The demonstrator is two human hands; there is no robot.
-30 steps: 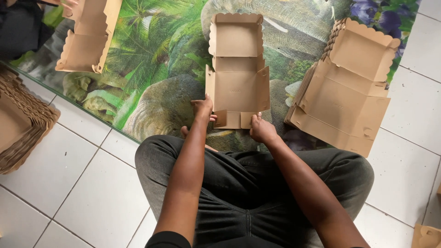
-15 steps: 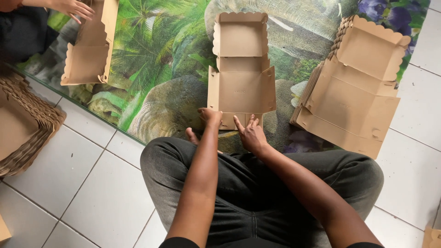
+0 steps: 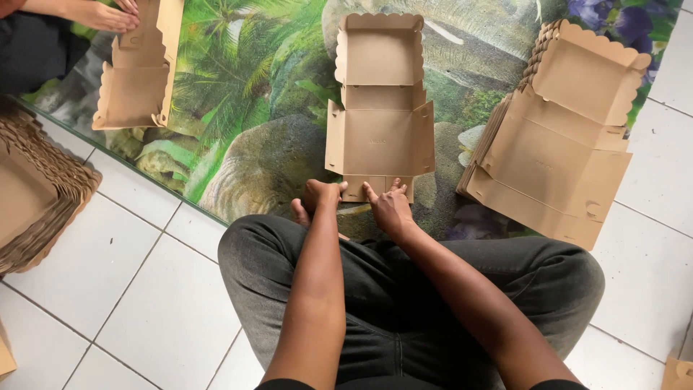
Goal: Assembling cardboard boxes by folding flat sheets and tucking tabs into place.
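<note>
Two hands: both at the near edge of a brown cardboard box [image 3: 380, 137], person seated cross-legged on the floor, dark trousers [image 3: 404, 303] nearest the camera.
Left hand [image 3: 320, 196]: fingers curled shut, pinching the box's near front flap at its left corner.
Right hand [image 3: 390, 208]: fingers spread and pressing on the same flap, toward its right end; not closed around it.
Box: half folded, lying flat-bottomed on the printed mat [image 3: 260, 130], side walls standing, scalloped lid [image 3: 380, 47] open and pointing away from the person.
Mat: jungle print with palm leaves and grey rocks, laid over the white tiled floor [image 3: 130, 289].
Right of the box: stack of flat unfolded box blanks [image 3: 556, 166], scalloped edges, partly on the mat, partly on the tiles; well apart from the hands.
Left edge: second stack of brown blanks [image 3: 36, 195] on the tiles, partly cut off by the frame.
Far left: another person's hand [image 3: 101, 14] on a further partly folded box [image 3: 141, 72] lying on the mat.
</note>
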